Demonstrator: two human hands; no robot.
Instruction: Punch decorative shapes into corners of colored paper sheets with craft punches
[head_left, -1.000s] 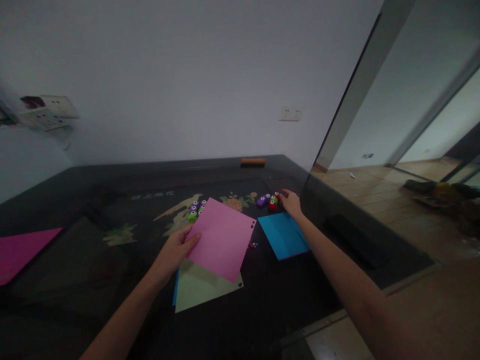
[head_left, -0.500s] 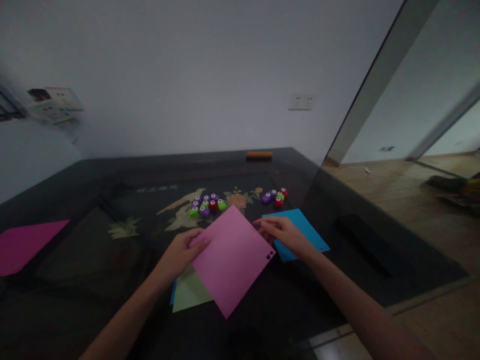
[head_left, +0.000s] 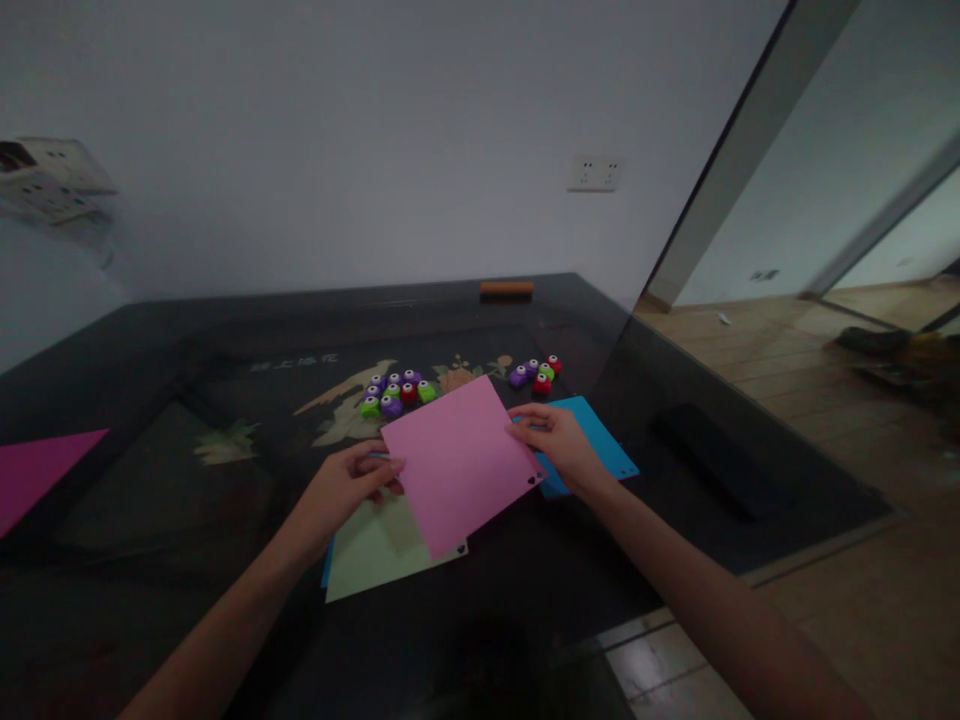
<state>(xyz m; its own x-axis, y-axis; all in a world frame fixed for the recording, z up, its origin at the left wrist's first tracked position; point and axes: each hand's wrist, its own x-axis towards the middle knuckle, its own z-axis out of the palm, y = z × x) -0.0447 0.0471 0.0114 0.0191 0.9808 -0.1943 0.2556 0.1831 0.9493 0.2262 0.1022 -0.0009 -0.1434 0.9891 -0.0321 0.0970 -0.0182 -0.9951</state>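
Observation:
Between my two hands is a pink sheet of paper (head_left: 463, 465) with small dark heart shapes at its right corner. My left hand (head_left: 354, 487) pinches its left edge, thumb on top. The fingers of my right hand (head_left: 559, 443) are closed on the right edge. Under the pink sheet and my left hand lies a pale green sheet (head_left: 382, 555), with a blue edge showing beneath its left side. A bright blue sheet (head_left: 600, 437) rests on the table under my right hand, partly covered by it.
Small eyed figures in purple, green and red stand in a larger cluster (head_left: 394, 392) and a smaller one (head_left: 536, 374). A magenta sheet (head_left: 45, 470) lies at far left, a brown roll (head_left: 507, 289) by the wall, a long black object (head_left: 705, 455) on the right.
The pink sheet has turned from a diamond pose to a squarer one. My right hand has closed on its right edge, and more of the green sheet shows.

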